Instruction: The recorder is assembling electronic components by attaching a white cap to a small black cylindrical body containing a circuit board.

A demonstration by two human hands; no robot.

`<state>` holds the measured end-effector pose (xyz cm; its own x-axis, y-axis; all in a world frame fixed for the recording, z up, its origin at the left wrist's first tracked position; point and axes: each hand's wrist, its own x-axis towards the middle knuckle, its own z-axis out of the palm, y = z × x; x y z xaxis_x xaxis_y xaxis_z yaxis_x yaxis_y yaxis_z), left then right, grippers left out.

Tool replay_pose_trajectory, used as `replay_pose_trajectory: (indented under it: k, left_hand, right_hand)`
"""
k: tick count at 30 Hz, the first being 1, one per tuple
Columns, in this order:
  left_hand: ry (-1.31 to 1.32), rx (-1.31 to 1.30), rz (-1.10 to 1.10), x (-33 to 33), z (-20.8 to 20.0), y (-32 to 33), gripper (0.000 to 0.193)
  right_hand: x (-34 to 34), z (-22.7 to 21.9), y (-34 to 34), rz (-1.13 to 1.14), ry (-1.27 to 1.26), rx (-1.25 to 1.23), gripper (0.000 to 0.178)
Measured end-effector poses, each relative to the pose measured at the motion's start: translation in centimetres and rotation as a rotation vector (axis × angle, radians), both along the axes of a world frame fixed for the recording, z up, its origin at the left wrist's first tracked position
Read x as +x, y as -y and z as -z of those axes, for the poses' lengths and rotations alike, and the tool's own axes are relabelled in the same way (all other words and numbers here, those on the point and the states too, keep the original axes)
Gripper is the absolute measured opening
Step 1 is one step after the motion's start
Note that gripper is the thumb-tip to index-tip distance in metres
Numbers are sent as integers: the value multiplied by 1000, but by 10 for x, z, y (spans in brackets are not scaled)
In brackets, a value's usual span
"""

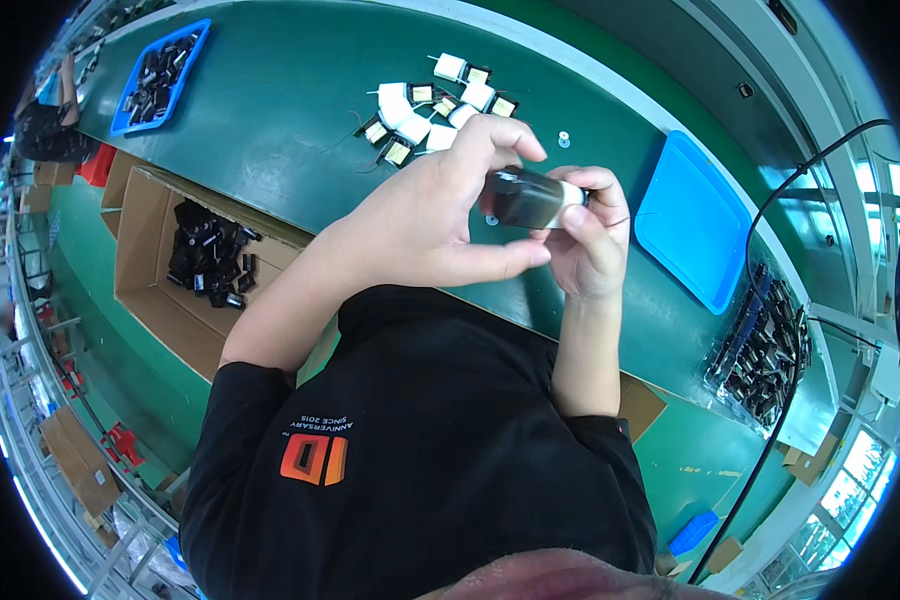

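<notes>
In front of my chest, my right hand (595, 240) pinches the white end of a small black casing (528, 200), held roughly level. The casing is shiny and slightly blurred. My left hand (445, 205) is curved around its left end with thumb and index finger spread; whether hidden fingers touch it I cannot tell. Just beyond my hands, a loose cluster of white block-shaped parts (395, 103) with black frames and thin wires lies on the green table (300, 90). Small whitish discs (564, 139) rest near them.
An open cardboard box (150, 270) with black casings (205, 255) stands left of me. A blue tray (175, 90) of dark parts sits far left, another blue tray (695, 220) to the right. Dark parts (765, 350) are heaped at far right near a black cable (770, 440). A co-worker (50, 125) is far left.
</notes>
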<state>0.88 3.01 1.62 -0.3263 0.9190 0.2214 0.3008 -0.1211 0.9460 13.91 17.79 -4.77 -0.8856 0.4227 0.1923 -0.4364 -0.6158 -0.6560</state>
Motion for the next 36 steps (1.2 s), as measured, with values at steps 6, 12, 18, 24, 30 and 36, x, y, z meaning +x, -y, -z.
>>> replay_pose_trajectory:
  k: [6, 12, 18, 24, 30, 36]
  left_hand:
    - [-342, 360, -40, 8, 11, -21, 59]
    - [-445, 418, -83, 24, 11, -30, 50]
    - [-480, 394, -95, 27, 8, -28, 49]
    - [-466, 393, -95, 28, 9, -26, 49]
    - [-478, 393, -92, 28, 8, -25, 48]
    - [-500, 387, -88, 22, 11, -22, 46]
  right_hand:
    - [2, 25, 12, -163, -89, -360, 34]
    - [-2, 41, 19, -135, -192, -389, 35]
    - [-5, 0, 31, 79, 359, -939, 30]
    - [-4, 38, 25, -127, -121, -521, 28]
    - [-10, 36, 24, -286, -376, -549, 27]
    - [-13, 39, 29, -96, -285, -477, 24]
